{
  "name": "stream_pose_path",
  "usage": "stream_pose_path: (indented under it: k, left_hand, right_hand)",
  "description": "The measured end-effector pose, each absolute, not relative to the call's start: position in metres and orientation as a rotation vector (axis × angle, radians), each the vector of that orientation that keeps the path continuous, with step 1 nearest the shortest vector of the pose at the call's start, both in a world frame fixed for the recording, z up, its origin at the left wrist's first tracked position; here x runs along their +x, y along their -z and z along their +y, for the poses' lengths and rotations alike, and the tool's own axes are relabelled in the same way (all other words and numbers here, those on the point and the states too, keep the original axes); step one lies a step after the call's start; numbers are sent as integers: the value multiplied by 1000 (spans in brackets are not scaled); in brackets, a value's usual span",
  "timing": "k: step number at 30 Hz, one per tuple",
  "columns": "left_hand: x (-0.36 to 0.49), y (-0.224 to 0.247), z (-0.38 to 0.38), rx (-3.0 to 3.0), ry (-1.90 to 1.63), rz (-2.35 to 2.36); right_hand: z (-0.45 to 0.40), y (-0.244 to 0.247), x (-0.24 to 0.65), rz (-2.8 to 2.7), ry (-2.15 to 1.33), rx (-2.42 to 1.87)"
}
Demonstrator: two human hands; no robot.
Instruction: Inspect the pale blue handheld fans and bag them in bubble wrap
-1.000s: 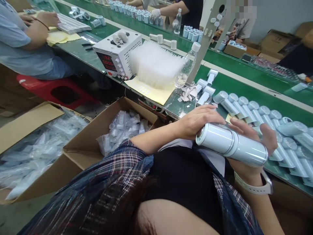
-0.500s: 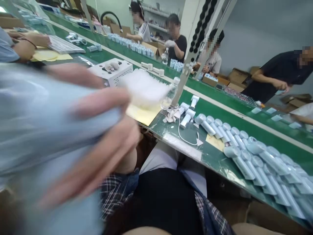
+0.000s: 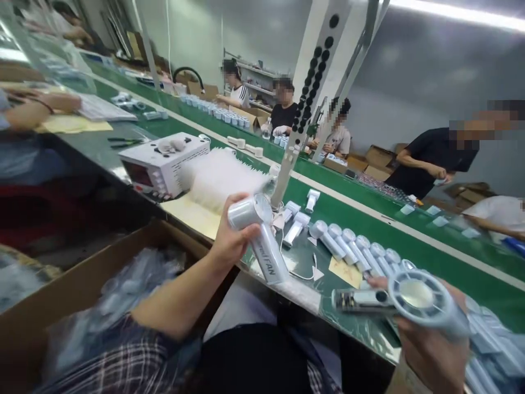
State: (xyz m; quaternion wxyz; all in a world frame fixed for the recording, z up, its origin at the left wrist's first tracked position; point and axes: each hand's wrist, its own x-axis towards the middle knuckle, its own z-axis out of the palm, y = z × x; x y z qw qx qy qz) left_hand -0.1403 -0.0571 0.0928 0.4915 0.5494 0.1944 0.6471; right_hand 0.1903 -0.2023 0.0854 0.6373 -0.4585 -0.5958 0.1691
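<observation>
L hand (image 3: 233, 241) grips the lettered fan (image 3: 268, 257) by its head, fingers wrapped round, handle slanting down & right above nr edge of table (image 3: 298, 261); "FAN" readable. R hand (image 3: 437, 347) is closed abt the head of the open-handled fan (image 3: 416, 295), held nr right above table, grille facing the wearer, handle pointing left w/ electronics exposed. Row of pale-blue fans (image 3: 348, 243) lies on right part of table, partly hidden behind R hand. Few loose pieces (image 3: 296, 229) lie btwn row & metal post (image 3: 287, 169). Further left: white bristly stack (image 3: 225, 178) on yellow sheet (image 3: 191, 212), beside white box (image 3: 164, 158) w/ dark display. Nr left, lower than table: carton (image 3: 143, 235) w/ bagged parts (image 3: 135, 284). Far right: co-worker in black (image 3: 435, 153), hands together.
</observation>
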Motion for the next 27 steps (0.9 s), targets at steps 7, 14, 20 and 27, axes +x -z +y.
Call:
stream_pose_path:
  k: [7, 14, 20, 27]
  left_hand:
    - [-88, -37, -57, 1551, -1431, 280]
    - [-6, -12, -39, 2028, -851, 534]
    - [-42, -43, 38, 2460, -315, 1362]
    - [-31, -14, 41, 2279, -249, 1528]
  right_hand:
    - [-161, -31, 159, -1190, -700, -1401]
    - [-172, 11, 172, -1559, -534, -1708]
    - [-197, 47, 206, -1551, 84, -2097]
    - [-173, 17, 250, -1752, 332, -2097]
